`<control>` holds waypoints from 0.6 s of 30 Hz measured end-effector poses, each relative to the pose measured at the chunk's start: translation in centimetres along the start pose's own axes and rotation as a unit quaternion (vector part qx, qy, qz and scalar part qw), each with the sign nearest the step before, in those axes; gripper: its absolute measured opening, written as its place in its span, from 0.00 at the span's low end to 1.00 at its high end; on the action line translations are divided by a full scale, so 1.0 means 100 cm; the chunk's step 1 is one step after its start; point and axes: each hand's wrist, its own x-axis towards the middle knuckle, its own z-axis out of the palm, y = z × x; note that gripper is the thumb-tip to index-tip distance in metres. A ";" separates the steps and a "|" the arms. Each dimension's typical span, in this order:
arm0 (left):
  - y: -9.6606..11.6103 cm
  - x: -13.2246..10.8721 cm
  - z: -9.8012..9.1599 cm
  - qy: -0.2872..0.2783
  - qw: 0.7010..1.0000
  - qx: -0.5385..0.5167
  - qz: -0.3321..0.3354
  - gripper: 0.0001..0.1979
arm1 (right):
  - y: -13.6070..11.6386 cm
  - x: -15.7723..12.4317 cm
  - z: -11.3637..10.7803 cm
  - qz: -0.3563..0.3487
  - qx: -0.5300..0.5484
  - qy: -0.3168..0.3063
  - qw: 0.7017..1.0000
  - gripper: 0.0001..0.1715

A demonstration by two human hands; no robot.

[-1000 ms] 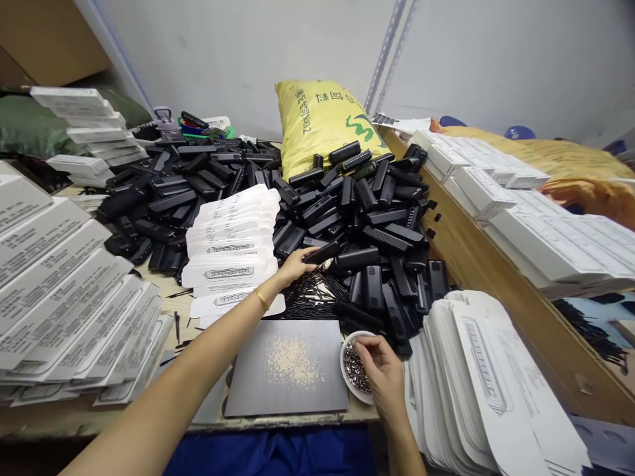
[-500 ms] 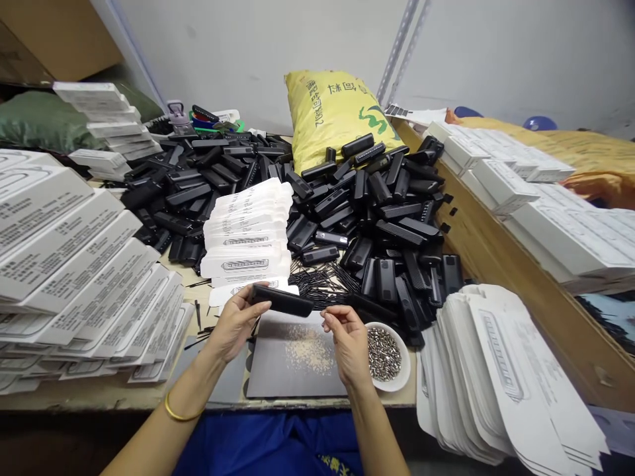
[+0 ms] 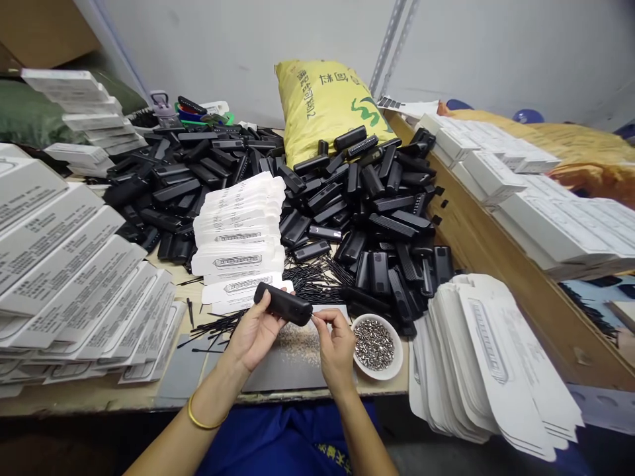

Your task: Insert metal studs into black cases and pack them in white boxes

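Observation:
My left hand (image 3: 255, 334) grips a long black plastic case (image 3: 282, 303), held level above the near table edge. My right hand (image 3: 336, 345) is pinched at the case's right end, fingertips together on something too small to make out. Just right of that hand sits a white bowl (image 3: 391, 367) full of small silvery metal pieces. Under both hands lies a dark grey mat (image 3: 297, 370) with a worn pale patch. A big heap of the same black cases (image 3: 347, 205) covers the table behind.
Flat white cartons are fanned at the left (image 3: 74, 277), centre (image 3: 238, 231) and right (image 3: 491, 370). Thin black sticks (image 3: 317, 281) lie scattered before the heap. A yellow sack (image 3: 322, 109) leans on the back wall. A wooden board (image 3: 496, 271) edges the right side, closed white boxes (image 3: 546, 218) beyond.
My left hand took a black case from the heap and brought it near. My right hand left the bowl and moved up to pinch at the case's right end.

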 end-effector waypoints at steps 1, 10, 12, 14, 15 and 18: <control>0.000 -0.001 0.000 0.003 1.000 0.003 0.007 0.09 | -0.001 0.001 -0.001 -0.016 -0.018 -0.004 1.000 0.06; -0.003 -0.001 -0.003 -0.025 0.997 0.051 0.058 0.08 | 0.000 -0.003 0.005 -0.014 -0.032 0.009 0.999 0.07; -0.003 0.000 -0.003 -0.023 0.996 0.057 0.059 0.08 | 0.001 -0.007 0.011 -0.038 -0.034 0.040 0.998 0.07; -0.002 0.001 -0.003 -0.025 0.996 0.061 0.067 0.09 | 0.003 -0.010 0.014 -0.031 -0.024 0.024 0.999 0.05; -0.002 0.001 -0.004 -0.027 0.995 0.063 0.070 0.09 | 0.004 -0.010 0.013 -0.018 -0.018 0.006 1.000 0.04; 0.001 0.001 -0.003 -0.033 0.995 0.067 0.068 0.10 | 0.005 -0.009 0.007 0.002 -0.012 -0.030 0.999 0.05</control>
